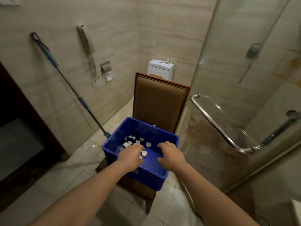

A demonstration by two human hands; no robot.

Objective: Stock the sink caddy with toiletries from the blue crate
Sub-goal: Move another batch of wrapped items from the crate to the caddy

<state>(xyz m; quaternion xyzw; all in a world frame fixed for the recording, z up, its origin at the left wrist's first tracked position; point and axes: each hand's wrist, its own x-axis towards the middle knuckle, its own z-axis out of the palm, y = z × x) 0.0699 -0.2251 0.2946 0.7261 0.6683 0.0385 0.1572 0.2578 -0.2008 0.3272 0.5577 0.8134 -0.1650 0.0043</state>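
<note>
Head view: both hands reach into the blue crate [114,137] on a chair [160,101]. Left hand [130,156] pinches a pale item; right hand [171,152] is unclenched, holding nothing. Toiletries [130,140] cluster at the crate's 10 o'clock. Sink caddy unseen, so stocking looks barely begun.

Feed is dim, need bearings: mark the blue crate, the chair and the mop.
blue crate [147,176], head view, near outer wall.
chair [160,101], head view, padded backrest.
mop [52,59], head view, blue handle sleeve.

Glossy blue plastic crate [162,176], chromed handle [216,126]
</note>
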